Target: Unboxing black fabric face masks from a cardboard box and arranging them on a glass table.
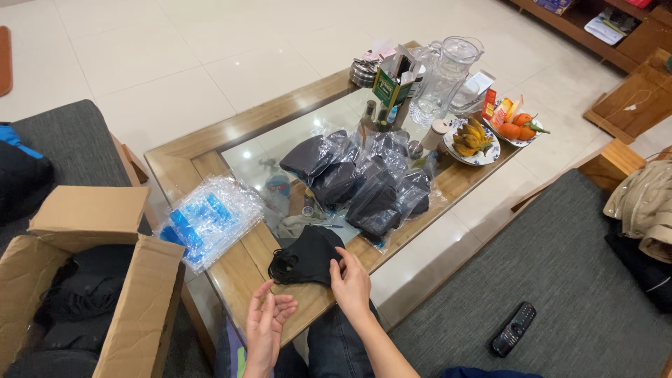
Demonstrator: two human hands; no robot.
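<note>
Lower centre of the frame: a floppy stack of black fabric face masks with thin ear loops (306, 257), lying at the near edge of the low wooden coffee table with a glass top (210, 162). Pinned at its right side by the right hand (352, 283), fingertips pressed flat on the cloth, fingers not closed round it, nothing lifted. Just left and nearer, the left hand (266, 323): palm up, fingers loosely spread, empty, clear of the stack.

Best handled, by the look of it, with the stack kept squared under the right fingertips while the ear loops at its left edge get gathered, since loose loops seem likely to snag or drag single masks out of line. Flat pressure rather than a pinch, to keep the soft layers from sliding.

Just above, toward the centre: a heap of clear plastic bags filled with black masks (367, 183). Left of centre: a pile of clear plastic bags with blue printing (208, 218), overhanging the table edge. Lower left: an open brown cardboard box with black masks inside (98, 280). Upper right: a clear glass pitcher (448, 75) and a plate of yellow and orange fruit (474, 140). Lower right, on the grey cushion: a black remote control (513, 328).
</note>
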